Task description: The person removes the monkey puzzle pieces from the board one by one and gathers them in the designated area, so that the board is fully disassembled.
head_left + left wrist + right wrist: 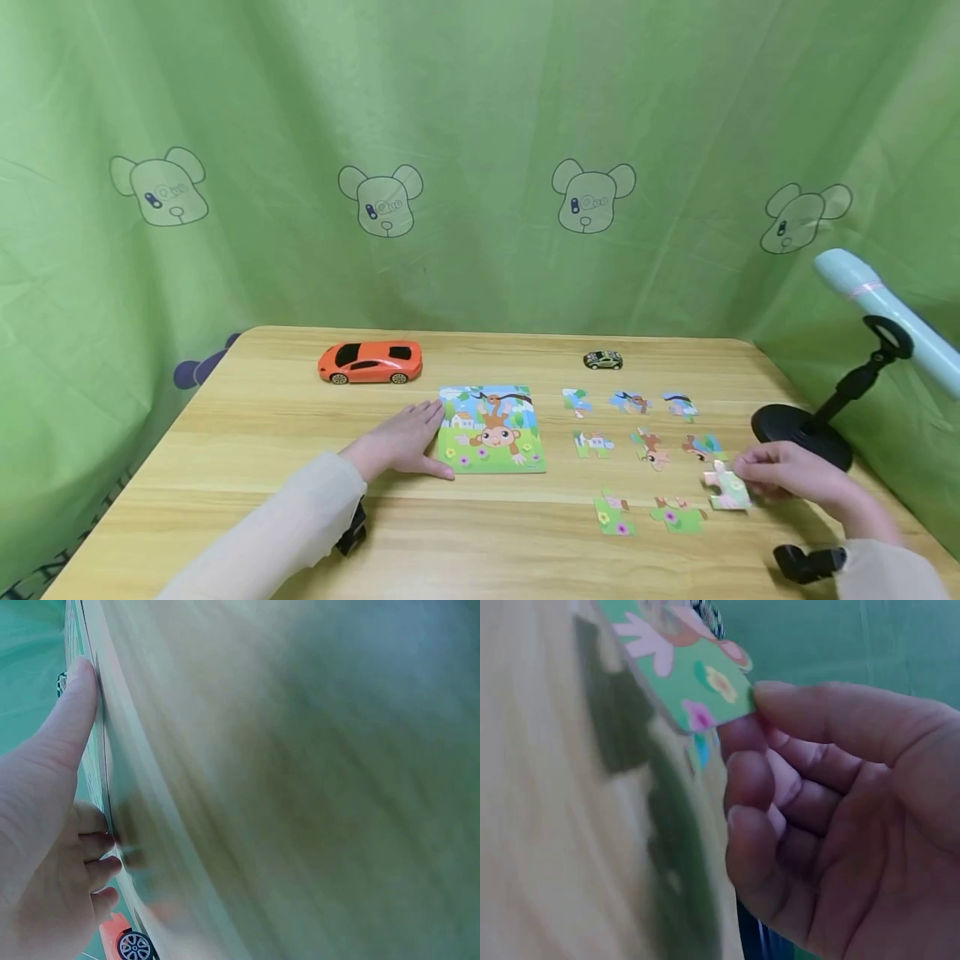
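Between the thumb and fingers of my right hand [791, 475] is a puzzle piece [679, 682], green with a pink paw, a yellow flower and a pink flower. In the right wrist view it tilts up over the table with a shadow under it. My left hand [405, 440] lies flat with straight fingers at the left edge of a square monkey picture [491, 458]. Several loose pieces are laid out in rows right of the picture, among them a monkey piece [649, 448], a house piece [594, 443] and a flowered piece [678, 517].
An orange toy car [371, 363] stands at the back left of the wooden table [480, 542], and a small patterned car [603, 360] at the back right. A light blue microphone [892, 317] on a black stand [817, 433] stands near my right hand. Green curtain [480, 83] hangs behind.
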Demonstrator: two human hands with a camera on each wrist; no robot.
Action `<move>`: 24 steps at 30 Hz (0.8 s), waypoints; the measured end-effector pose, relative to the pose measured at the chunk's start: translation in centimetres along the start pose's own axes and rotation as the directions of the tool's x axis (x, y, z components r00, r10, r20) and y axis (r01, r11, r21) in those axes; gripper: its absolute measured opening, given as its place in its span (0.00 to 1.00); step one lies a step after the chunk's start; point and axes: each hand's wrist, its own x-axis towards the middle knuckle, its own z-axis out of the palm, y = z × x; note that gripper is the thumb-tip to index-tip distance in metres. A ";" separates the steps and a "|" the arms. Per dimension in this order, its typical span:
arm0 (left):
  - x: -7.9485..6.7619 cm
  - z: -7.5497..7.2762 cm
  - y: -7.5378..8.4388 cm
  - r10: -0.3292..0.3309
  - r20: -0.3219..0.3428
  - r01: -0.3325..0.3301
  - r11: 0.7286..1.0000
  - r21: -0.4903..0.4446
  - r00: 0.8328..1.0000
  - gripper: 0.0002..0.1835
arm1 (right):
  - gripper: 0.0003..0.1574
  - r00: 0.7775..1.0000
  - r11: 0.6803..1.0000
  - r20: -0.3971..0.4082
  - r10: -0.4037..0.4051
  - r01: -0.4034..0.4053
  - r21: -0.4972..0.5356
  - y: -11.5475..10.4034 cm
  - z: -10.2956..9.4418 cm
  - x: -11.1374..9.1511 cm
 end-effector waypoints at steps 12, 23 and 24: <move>0.3 0.1 -0.3 -0.006 0.019 0.007 0.999 -0.032 1.000 0.57 | 0.15 0.998 0.998 -0.005 0.060 -0.060 -0.020 2.4 -0.2 -0.6; 0.1 0.3 -0.7 -0.010 0.013 0.011 0.993 -0.120 1.000 0.58 | 0.16 0.994 0.992 -0.071 0.084 -0.090 -0.088 1.5 0.0 -0.8; 0.0 0.3 -0.8 -0.014 0.008 0.015 0.991 -0.132 1.000 0.58 | 0.16 0.993 0.990 -0.084 0.081 -0.089 -0.106 1.3 0.0 -0.8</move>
